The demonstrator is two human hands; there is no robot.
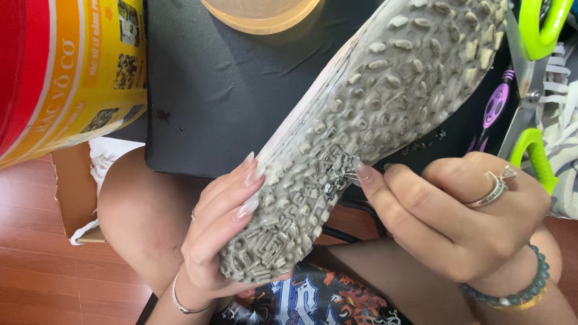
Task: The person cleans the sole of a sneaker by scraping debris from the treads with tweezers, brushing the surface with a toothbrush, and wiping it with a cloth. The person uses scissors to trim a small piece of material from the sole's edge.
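Observation:
A dirty shoe lies sole up, slanting from lower left to upper right, its grey studded sole caked with grime. My left hand cups the heel end from below, long nails resting on the sole's edge. My right hand, with a ring and a beaded bracelet, pinches a small thin metal tool whose tip touches a dark scraped patch at the middle of the sole.
A black mat covers the surface behind the shoe. A red and yellow tub stands at upper left, a clear amber bowl at top. Green-handled scissors lie at right beside white laces. Wooden floor lies below.

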